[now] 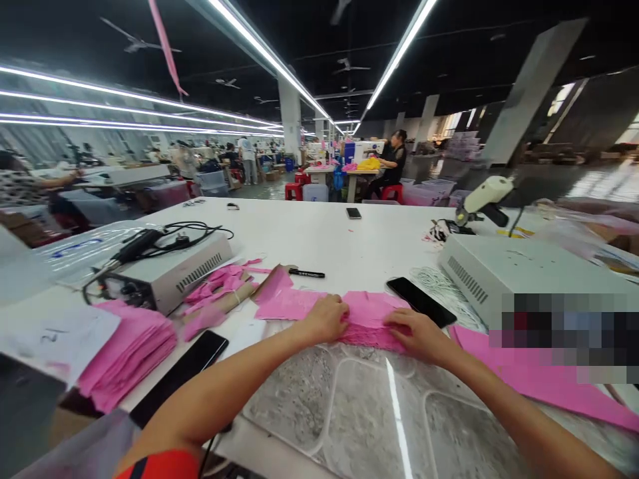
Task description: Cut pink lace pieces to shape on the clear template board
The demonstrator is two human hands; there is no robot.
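A stack of pink fabric pieces [368, 322] lies in front of me at the edge of a clear plastic mat. My left hand [327, 318] is closed on its left part, fingers curled over the cloth. At the right end, my right hand [417, 334] pinches the layers between thumb and fingers. One pink piece [284, 305] extends out to the left beyond my left hand. Just behind my right hand rests a black phone [422, 301], and a black marker [306, 273] lies farther back.
A grey box with a black corded tool [192, 269] stands left, near a thick pink fabric pile [127, 352] and a long black device [182, 376]. At right are another grey box [539, 266], white cords [439, 289] and a large pink cloth [544, 379]. A person sits at a far table.
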